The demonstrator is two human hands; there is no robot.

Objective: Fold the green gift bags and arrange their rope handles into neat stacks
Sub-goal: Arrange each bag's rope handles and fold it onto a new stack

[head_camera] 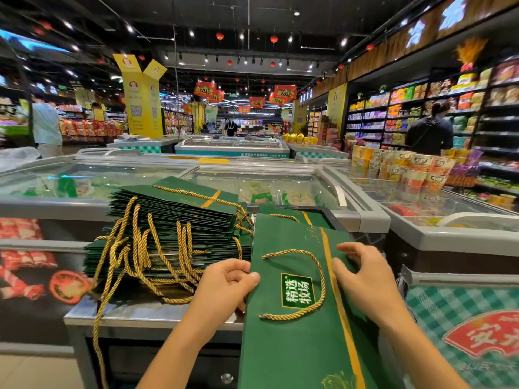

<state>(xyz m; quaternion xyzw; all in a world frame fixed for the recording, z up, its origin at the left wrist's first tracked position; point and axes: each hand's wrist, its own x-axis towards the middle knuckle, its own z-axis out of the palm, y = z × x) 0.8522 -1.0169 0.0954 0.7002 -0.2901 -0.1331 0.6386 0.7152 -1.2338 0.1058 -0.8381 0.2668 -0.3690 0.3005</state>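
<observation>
Now, left hand (227, 282): grips the left edge of the top bag (292, 341), thumb on top, fingers curled under.
Right hand (362, 279): sits on the bag's right side by the gold stripe (341, 310), fingers arched. You can't tell if it pinches the edge or only rests. Hands are apart, one per side.
Top bag: lies flat and nearest you on the right pile, its near end hanging off the counter (134, 313).
Risk, slide: if you let go on the left, the overhanging end could tip the bag off the counter.
Risk, skewed crease: if your right hand presses before the edges line up, the fold likely sets crooked.
Rope handle (317, 279): loops loose across the printed face.
Risk, trapped rope: if you fold over it, the bump will probably stop the bag lying flat.
Right pile (297, 217): more green bags under and beyond the top one.
Left stack (174, 228): tall, fanned, leaning toward you, just beside your left hand.
Risk, topple: a knock from your left wrist could spill it.
Loose ropes (134, 265): tangled down the stack front, and one strand (97, 332) hangs past the counter edge.
Risk, snag: catch that strand and you may drag bags off with it.
Freezer chest (112, 181): glass lid directly behind the stacks, so pushed bags could slide onto it.
Noodle cups (407, 169): piled far right, well apart.
Shopper (429, 127): far right at the shelves, no threat from there.
</observation>
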